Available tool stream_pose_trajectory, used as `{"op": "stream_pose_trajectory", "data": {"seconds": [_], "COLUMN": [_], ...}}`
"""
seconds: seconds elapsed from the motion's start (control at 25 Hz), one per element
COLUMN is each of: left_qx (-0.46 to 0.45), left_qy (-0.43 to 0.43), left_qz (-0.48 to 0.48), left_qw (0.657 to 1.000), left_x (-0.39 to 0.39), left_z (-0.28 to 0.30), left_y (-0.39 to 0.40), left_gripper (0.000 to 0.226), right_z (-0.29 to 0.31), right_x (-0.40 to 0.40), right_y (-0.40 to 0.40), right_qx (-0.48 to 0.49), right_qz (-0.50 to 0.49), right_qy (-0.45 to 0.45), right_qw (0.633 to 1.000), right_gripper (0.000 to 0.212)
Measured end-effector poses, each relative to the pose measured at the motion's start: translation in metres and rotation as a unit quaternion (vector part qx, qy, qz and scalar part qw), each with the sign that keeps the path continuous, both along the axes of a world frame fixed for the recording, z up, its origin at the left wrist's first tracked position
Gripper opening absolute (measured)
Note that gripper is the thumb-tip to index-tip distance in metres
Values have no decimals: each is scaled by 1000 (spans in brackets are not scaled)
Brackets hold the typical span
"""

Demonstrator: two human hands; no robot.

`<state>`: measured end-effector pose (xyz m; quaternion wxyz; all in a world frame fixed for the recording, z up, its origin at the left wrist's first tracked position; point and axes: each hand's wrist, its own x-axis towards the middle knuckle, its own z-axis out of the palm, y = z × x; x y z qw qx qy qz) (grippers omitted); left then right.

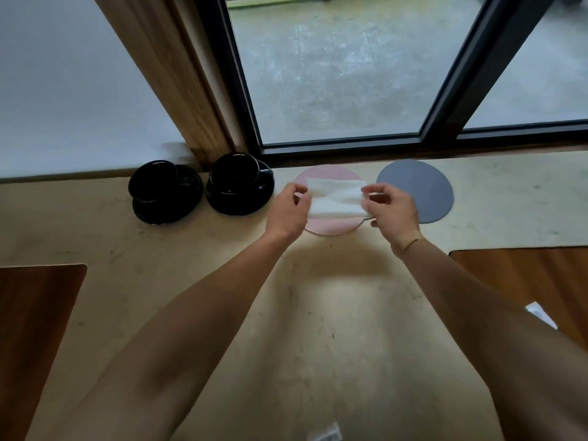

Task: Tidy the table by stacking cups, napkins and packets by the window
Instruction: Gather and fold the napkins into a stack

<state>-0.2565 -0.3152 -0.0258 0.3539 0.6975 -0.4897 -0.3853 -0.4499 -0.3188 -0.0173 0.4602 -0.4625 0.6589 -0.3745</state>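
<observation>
Both my hands hold a white napkin (335, 197) stretched flat above a round pink mat (331, 227) near the window. My left hand (288, 211) pinches its left edge and my right hand (393, 211) pinches its right edge. To the left, two black cups on black saucers stand side by side against the wall: one cup (156, 183) at the far left, the other cup (235, 175) by the window frame. A small packet (327, 436) lies at the table's near edge.
A round grey mat (420, 186) lies right of the pink one. The beige table (318, 313) runs up to the black window frame (343, 146). Wooden chair tops show at lower left (35, 329) and right (534, 275). A white scrap (541, 315) lies by my right forearm.
</observation>
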Motion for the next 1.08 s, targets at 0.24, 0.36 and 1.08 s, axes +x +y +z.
{"op": "stream_pose_trajectory", "data": {"seconds": [0.24, 0.36, 1.08], "left_qx": [-8, -5, -5], "left_qy": [-33, -92, -317], "left_qz": [4, 0, -37], "left_qw": [999, 996, 948], "left_x": [1, 5, 2], "left_z": [-16, -26, -36], "left_y": [-39, -46, -47], "left_gripper": [11, 14, 17], "right_z": [-22, -30, -46], "right_x": [3, 6, 13], "right_y": [-41, -48, -56], "right_qx": [-3, -4, -35], "right_qz": [9, 29, 175], "right_qy": [27, 56, 331], "right_qw": [1000, 998, 927], "right_gripper": [25, 32, 47]}}
